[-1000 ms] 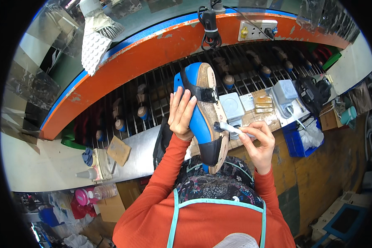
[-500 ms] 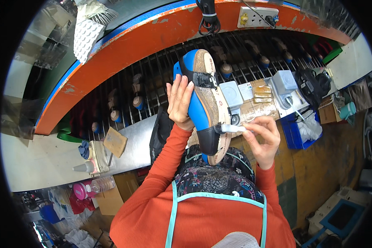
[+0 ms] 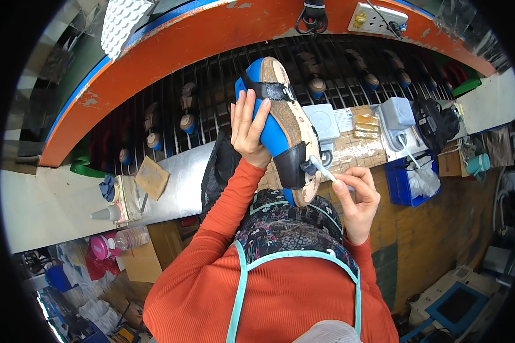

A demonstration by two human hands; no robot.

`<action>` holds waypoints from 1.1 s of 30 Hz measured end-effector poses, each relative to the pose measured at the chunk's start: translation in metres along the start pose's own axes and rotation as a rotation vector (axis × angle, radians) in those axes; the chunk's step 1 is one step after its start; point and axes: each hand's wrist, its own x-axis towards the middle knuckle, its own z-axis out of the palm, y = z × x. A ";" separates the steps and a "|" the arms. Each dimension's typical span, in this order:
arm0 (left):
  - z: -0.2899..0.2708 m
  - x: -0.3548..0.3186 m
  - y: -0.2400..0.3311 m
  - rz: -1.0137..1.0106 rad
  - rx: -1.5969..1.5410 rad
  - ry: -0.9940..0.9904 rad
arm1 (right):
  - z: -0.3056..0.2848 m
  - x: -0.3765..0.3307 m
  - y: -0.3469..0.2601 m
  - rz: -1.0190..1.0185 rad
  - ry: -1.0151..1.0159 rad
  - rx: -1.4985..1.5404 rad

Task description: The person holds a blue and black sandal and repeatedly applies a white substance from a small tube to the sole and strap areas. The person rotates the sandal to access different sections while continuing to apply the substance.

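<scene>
Holding the strapped shoe (image 3: 287,127) in the middle of the frame, the left hand (image 3: 249,132) lays its long fingers, only slightly parted, against the blue left flank; its thumb is hidden, so I cannot tell how it grips behind. That hold seems chosen to keep the shoe steady with its pale underside turned toward the right of the frame, where the right hand (image 3: 357,201) pinches a white-handled brush (image 3: 325,171) between thumb and forefinger, the other fingers curled. Such a light pinch probably suits small strokes, and the dark tip meets the shoe at the edge of its lower band. The lidded tub (image 3: 321,121) and the brown blocks (image 3: 365,126) sit right of centre, presumably so they are within easy reach of the brush hand. The shoe itself slants, its upper end toward the top of the frame and its lower end just above the patterned apron (image 3: 292,231). Its blue body shows beneath two black bands, one narrow and glossy, one broad and smooth; speckled brown cork-like material runs between them, bordering a cream underside with small dark marks.
</scene>
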 end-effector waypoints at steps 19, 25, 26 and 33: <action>-0.006 0.001 -0.005 -0.064 0.006 -0.021 | 0.017 0.020 0.005 -0.204 0.071 -0.260; -0.004 0.001 -0.006 -0.106 0.012 -0.047 | 0.013 0.015 0.007 -0.226 0.029 -0.245; -0.003 0.001 -0.006 -0.112 0.012 -0.050 | 0.013 0.015 0.007 -0.228 0.029 -0.249; -0.001 0.003 -0.006 -0.164 -0.009 -0.087 | 0.012 0.010 0.010 -0.213 0.028 -0.230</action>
